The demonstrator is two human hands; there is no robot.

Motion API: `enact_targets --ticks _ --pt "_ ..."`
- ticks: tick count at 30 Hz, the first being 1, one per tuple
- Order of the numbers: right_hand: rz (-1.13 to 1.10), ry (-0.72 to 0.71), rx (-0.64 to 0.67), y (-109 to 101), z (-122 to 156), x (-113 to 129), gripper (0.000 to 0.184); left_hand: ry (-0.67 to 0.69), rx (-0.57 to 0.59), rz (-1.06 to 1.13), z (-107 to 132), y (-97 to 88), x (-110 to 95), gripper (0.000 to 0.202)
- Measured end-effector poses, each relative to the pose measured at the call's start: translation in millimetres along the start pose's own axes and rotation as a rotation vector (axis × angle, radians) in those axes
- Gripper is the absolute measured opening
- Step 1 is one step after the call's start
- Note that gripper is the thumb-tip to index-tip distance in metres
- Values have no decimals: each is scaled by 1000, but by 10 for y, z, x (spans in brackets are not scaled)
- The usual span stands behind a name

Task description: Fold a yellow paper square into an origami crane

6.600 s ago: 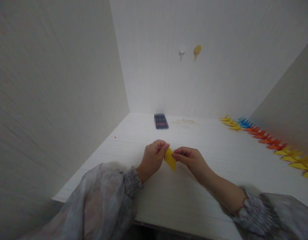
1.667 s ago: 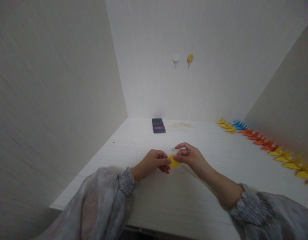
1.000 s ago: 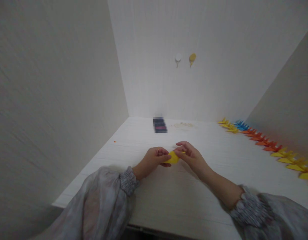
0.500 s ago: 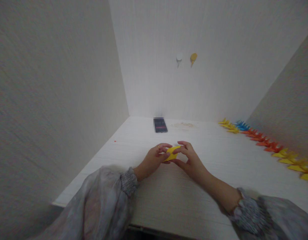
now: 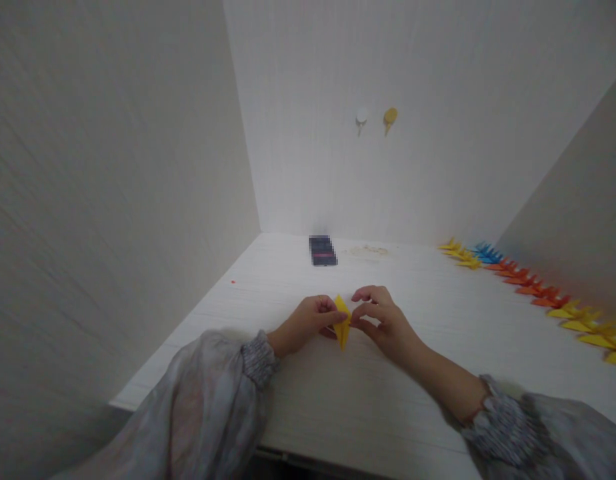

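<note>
The folded yellow paper piece [image 5: 342, 321] stands on its point just above the desk [image 5: 388, 407]. The left hand [image 5: 308, 323] pinches it with closed fingers from 9 o'clock, the right hand [image 5: 383, 325] from 3 o'clock. Pinching near the crease with edges matched would likely fold it cleanly.

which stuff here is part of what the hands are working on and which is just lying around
In hand: yellow paper, pinched between left hand and right hand at the table.
Lying about: row of folded papers along the right wall, dark object at the back, red speck, two wall hooks.
</note>
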State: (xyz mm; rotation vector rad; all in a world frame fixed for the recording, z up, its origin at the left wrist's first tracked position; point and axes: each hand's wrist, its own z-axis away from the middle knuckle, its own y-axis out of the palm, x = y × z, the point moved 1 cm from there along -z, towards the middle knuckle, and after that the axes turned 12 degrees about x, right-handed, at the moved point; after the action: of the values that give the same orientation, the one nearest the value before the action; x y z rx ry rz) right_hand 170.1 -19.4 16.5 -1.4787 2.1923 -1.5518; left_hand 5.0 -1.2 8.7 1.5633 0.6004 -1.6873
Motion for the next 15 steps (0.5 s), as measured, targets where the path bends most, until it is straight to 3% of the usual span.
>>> enact_targets --ticks 5,8,15 --pt "-99 -58 55 -41 8 18 11 13 40 94 10 -17 2 12" --pt "-121 -68 81 -57 28 -4 10 30 72 141 8 -25 4 16" --pt "259 -307 223 -51 57 -23 17 47 73 149 6 -45 18 28"
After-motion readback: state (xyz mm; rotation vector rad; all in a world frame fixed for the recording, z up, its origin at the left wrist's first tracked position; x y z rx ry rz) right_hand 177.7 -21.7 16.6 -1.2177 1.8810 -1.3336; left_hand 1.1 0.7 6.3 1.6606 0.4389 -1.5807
